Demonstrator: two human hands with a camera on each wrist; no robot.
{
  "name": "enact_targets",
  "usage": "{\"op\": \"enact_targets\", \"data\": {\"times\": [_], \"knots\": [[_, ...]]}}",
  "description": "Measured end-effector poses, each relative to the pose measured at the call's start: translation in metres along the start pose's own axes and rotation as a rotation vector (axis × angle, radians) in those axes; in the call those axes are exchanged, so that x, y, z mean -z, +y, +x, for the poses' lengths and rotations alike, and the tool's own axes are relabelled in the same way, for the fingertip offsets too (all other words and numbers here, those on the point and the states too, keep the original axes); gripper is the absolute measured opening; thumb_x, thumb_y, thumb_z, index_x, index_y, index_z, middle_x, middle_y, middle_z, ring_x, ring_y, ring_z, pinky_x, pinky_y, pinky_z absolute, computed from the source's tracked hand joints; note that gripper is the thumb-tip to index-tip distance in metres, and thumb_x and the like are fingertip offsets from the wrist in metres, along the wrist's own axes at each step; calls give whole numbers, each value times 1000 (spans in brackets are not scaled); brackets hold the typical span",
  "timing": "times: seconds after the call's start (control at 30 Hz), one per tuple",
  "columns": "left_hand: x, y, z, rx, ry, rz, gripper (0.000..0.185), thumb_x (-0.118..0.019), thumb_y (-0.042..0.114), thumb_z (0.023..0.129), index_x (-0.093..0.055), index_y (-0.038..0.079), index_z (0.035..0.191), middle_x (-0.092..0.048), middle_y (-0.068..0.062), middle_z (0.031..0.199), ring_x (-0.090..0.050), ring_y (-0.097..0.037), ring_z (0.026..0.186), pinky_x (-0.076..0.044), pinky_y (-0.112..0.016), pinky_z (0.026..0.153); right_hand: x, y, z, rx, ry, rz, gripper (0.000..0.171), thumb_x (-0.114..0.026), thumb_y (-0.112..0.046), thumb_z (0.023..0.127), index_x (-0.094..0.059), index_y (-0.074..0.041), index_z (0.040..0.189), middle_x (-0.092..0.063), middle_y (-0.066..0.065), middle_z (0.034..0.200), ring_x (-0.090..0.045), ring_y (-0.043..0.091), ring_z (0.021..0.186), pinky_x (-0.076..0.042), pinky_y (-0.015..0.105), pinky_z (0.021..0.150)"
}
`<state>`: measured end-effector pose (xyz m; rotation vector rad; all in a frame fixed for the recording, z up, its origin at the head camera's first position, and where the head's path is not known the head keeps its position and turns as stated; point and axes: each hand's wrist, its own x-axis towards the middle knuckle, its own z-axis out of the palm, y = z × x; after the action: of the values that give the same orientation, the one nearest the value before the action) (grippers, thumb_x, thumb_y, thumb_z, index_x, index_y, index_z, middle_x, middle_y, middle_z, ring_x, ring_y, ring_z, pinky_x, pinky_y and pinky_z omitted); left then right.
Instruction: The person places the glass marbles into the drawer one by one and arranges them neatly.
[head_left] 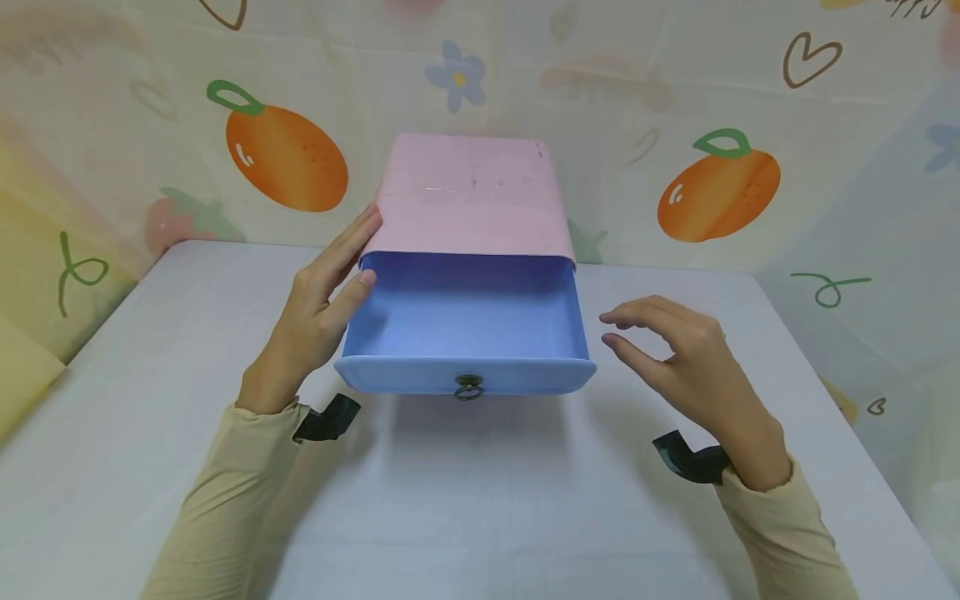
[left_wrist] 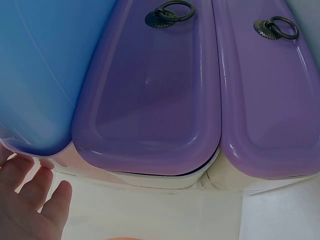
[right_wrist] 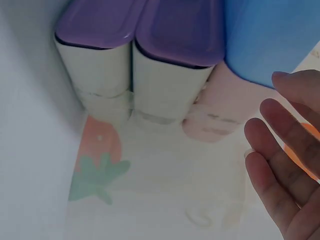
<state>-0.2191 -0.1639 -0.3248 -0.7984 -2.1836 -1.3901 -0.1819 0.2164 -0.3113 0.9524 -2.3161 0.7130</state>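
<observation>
A pink drawer unit stands at the middle of the table, its blue drawer pulled out toward me with nothing inside. A small metal ring pull hangs on the drawer's front. My left hand rests along the unit's left side, fingers straight and thumb by the drawer's edge. To the right of the drawer, my right hand is held apart from it, fingers loosely bent, holding nothing. In the left wrist view, two purple drawers with ring pulls are below the blue one, both closed.
White cloth covers the table. A printed curtain with oranges and hearts hangs close behind the unit. Pale purple-drawer housings sit under the pink one in the right wrist view. Black straps stick out from both sleeves.
</observation>
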Motion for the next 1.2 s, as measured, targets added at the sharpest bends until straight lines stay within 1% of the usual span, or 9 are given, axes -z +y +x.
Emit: {"op": "enact_targets", "data": {"times": [0.13, 0.3, 0.53, 0.77, 0.83, 0.93, 1.0, 1.1, 1.2], "knots": [[0, -1, 0, 3, 0, 8, 53, -48, 5, 98, -42, 11, 151, -37, -3, 160, -36, -16, 148, -32, -21, 119, 0, 3, -6, -39, -27, -40, 32, -82, 2, 73, -74, -2, 104, -76, 6, 97, -72, 21, 89, -42, -1, 89], [0, -3, 0, 6, 4, 4, 54, -46, 4, 98, -41, 11, 151, -37, -2, 160, -36, -15, 148, -32, -22, 120, 0, 9, -14, -70, -42, -61, 33, -83, 1, 73, -74, -3, 105, -76, 6, 98, -71, 20, 89, -42, 1, 86], [0, -1, 0, 10, 3, 6, 54, -47, 4, 98, -42, 11, 151, -37, -2, 160, -35, -15, 148, -32, -22, 120, 2, 17, -20, -107, -83, -61, 33, -82, -1, 74, -74, -6, 105, -75, 4, 100, -69, 21, 93, -44, 8, 86], [0, -1, 1, 20, 4, -1, 55, -46, 3, 97, -41, 11, 151, -36, -1, 160, -35, -14, 148, -31, -23, 120, 8, 28, -24, -164, -95, -73, 29, -81, 2, 76, -75, -5, 104, -75, 6, 98, -69, 23, 93, -36, -5, 88], [0, -1, 0, 22, 6, -5, 56, -47, 2, 96, -41, 11, 151, -37, -2, 160, -35, -15, 148, -31, -24, 120, 10, 32, -26, -187, -105, -99, 28, -80, 0, 77, -75, -5, 104, -75, 7, 99, -70, 23, 91, -41, -1, 84], [-1, -1, 0, 24, 8, -8, 55, -47, 2, 96, -42, 10, 151, -37, -3, 160, -35, -15, 148, -31, -24, 120, 13, 37, -28, -217, -128, -126, 27, -80, -2, 78, -75, -6, 105, -76, 7, 99, -70, 22, 88, -54, 14, 76], [-1, -1, 0, 26, 10, -11, 55, -47, 1, 96, -42, 10, 151, -37, -3, 160, -35, -15, 148, -32, -24, 120, 14, 41, -29, -239, -142, -142, 26, -80, -4, 79, -75, -7, 105, -76, 6, 99, -69, 20, 87, -57, 22, 70], [0, -2, 0, 27, 11, -7, 55, -47, 2, 97, -42, 10, 151, -37, -2, 160, -35, -15, 148, -31, -24, 120, 17, 47, -32, -287, -163, -125, 24, -79, -5, 81, -74, -7, 105, -76, 7, 99, -68, 16, 76, -55, 18, 64], [0, -2, 0, 25, 10, -2, 56, -47, 3, 97, -42, 11, 151, -37, -2, 160, -35, -14, 148, -31, -24, 120, 20, 51, -35, -340, -186, -87, 22, -76, -6, 84, -73, -7, 106, -75, 11, 100, -67, 20, 74, -51, 14, 56]]}}
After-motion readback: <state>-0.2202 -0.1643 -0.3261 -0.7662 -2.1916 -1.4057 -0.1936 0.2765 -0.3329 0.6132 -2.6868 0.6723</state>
